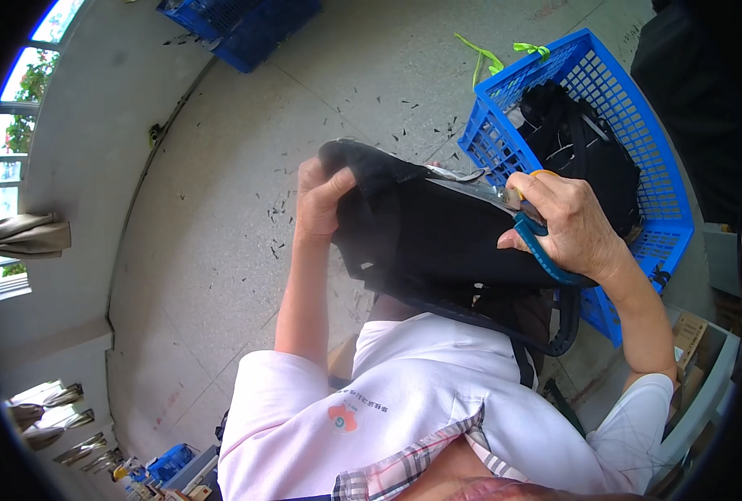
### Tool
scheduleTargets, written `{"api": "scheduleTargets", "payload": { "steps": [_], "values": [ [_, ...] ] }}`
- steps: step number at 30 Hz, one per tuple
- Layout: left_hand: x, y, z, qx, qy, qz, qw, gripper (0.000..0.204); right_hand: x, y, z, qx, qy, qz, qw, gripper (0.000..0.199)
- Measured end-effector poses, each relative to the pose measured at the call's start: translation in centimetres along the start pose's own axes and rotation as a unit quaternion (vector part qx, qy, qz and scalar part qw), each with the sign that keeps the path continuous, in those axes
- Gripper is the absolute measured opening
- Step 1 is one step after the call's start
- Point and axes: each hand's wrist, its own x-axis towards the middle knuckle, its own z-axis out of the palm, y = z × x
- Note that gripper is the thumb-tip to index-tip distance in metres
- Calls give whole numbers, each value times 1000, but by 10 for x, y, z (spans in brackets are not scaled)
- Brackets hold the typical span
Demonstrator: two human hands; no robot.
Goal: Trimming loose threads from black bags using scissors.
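Observation:
A black fabric piece (438, 238), which looks like a bag with a strap hanging at its lower right, lies across my lap and rises in front of me. My left hand (322, 199) grips its upper left corner, thumb on the near side and fingers behind. In my right hand (573, 221) are metal scissors (499, 197) with teal and orange handles. The blades point left along the upper edge of the black fabric and look parted. Whether cloth lies between them I cannot tell.
To the right stands a blue plastic crate (650, 159) with black fabric pieces (588, 150) inside and a yellow-green ribbon (531, 50) on its rim. More blue crates (241, 29) are at the far left. Small black scraps (279, 225) litter the grey floor. An open container (713, 367) holding cardboard boxes stands at lower right.

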Motion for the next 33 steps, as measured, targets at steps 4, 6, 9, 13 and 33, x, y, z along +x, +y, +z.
{"api": "scheduleTargets", "payload": {
  "steps": [4, 6, 9, 13, 33],
  "values": [
    [-3, -4, -1, 0, -6, -7, 1000, 26, -6, 1, 5, 2, 21, -2, 1000, 55],
    [-2, -6, -1, -7, -6, -20, 1000, 29, -8, 3, 6, 7, 14, -5, 1000, 56],
    [-1, -5, 1, -16, 1, -24, 1000, 30, -11, 5, 11, 28, 29, -15, 999, 57],
    [0, -10, -2, -19, -2, -24, 1000, 31, -11, 0, 7, 89, 15, 40, 995, 54],
    [25, 15, 24, -158, 188, 114, 963, 20, -126, 37, 3, 318, 344, 305, 829, 83]
  ]
}}
